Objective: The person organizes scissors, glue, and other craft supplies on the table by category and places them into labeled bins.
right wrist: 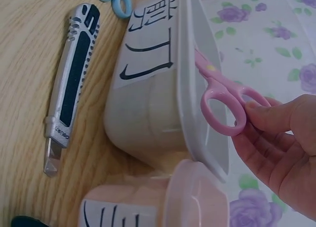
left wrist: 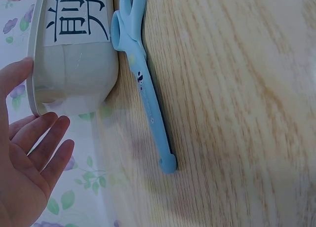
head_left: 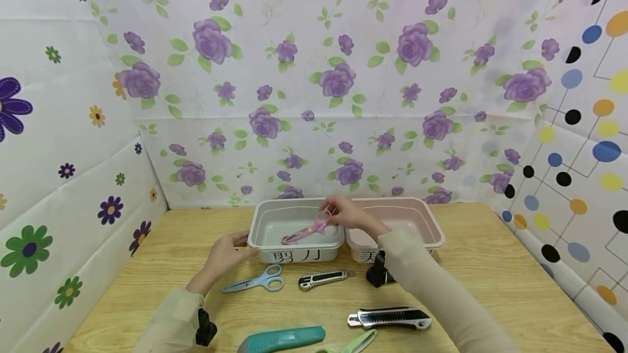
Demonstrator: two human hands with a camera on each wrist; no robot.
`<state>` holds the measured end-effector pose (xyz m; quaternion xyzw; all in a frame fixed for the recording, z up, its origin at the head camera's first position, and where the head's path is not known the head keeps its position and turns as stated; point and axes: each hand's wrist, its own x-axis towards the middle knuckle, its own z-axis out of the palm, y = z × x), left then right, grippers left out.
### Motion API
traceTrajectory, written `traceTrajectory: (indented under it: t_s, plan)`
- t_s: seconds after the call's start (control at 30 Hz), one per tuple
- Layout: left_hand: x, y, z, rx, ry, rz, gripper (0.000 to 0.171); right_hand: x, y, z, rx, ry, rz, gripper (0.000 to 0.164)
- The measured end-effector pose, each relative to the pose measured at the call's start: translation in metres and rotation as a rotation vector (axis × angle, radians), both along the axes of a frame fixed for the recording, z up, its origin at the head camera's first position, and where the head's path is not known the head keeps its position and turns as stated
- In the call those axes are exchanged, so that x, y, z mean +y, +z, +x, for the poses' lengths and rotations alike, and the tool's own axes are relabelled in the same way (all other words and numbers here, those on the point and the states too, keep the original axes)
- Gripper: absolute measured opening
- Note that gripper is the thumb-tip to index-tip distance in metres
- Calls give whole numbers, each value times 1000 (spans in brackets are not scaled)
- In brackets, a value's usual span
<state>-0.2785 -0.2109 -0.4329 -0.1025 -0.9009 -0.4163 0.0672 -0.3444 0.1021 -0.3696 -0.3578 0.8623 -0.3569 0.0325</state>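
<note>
Pink scissors tilt down into a white plastic bin with a character label on its front. My right hand pinches their handle loops between thumb and fingers over the bin's right part. In the right wrist view the scissors pass across the bin's rim, their blade tips hidden behind its wall. My left hand holds the bin's left front corner, thumb on the rim and fingers at the end wall. Light-blue scissors lie just in front of that bin, near the left hand.
A pink bin, also labelled, stands against the white one's right side. In front lie a small utility knife, a larger utility knife, a teal cutter and green scissors. Flowered cloth backs the wooden table.
</note>
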Motion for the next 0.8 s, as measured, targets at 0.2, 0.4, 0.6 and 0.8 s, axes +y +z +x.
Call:
traceTrajectory:
  t_s: [0.2, 0.4, 0.6, 0.8]
  plan:
    - [0, -2, -1, -8, 4, -3, 63, -5, -4, 3, -3, -5, 43, 23]
    - [0, -1, 0, -2, -1, 0, 63, -11, -10, 5, -41, -22, 57, 23]
    - [0, -2, -1, -9, 3, 4, 62, -15, -15, 6, -31, -5, 64, 24]
    - [1, -2, -2, -19, 8, 1, 62, -18, -18, 8, -34, 17, 36, 24]
